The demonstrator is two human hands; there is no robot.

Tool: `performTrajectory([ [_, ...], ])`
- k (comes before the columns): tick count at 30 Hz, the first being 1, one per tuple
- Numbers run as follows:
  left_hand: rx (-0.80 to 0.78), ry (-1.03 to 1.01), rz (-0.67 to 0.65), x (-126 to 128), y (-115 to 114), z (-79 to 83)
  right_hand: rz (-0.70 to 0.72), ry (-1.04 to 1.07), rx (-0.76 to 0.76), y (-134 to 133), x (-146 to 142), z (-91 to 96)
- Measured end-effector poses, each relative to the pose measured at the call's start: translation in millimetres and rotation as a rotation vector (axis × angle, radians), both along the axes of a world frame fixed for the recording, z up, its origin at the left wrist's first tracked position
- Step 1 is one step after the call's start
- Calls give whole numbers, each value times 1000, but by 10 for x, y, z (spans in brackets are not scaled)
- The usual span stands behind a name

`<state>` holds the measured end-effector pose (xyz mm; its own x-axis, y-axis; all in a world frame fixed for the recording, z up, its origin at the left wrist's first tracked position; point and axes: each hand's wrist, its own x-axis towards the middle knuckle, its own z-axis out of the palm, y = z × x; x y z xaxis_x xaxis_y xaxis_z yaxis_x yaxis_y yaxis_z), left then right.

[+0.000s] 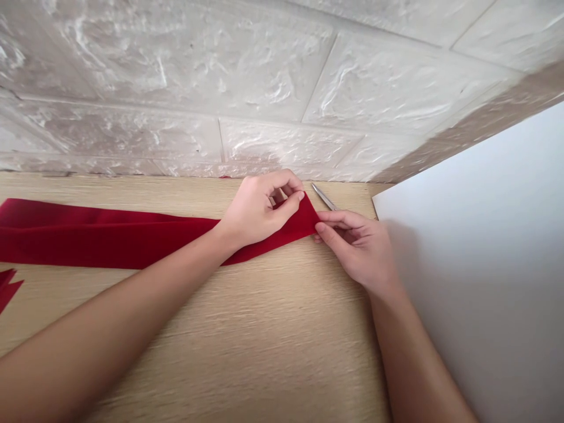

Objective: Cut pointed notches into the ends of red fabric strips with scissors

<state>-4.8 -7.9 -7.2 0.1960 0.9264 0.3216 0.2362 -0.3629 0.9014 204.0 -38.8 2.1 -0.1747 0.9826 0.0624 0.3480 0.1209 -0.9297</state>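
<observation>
A long strip of dark red fabric [97, 238] runs across the wooden tabletop from the left edge to my hands. My left hand [264, 205] pinches the far corner of its right end between thumb and fingers, its forearm crossing over the strip. At the near corner of the same end, my right hand [356, 241] grips the cloth between thumb and index finger. The end is slightly raised and held stretched between both hands. Just behind my right hand lies a pointed metal blade [324, 197], probably of scissors, its other end hidden by that hand.
Another red fabric piece [7, 288] with a notched end lies at the left edge of the wooden table [273, 341]. A white brick-textured wall [211, 82] rises behind. On the right stands a smooth white panel [493, 252], close to my right forearm.
</observation>
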Motion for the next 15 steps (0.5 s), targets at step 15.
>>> performTrajectory([
  [15,40,-12,-10,8,-16,-5,1,-64,6,-1,6,-18],
])
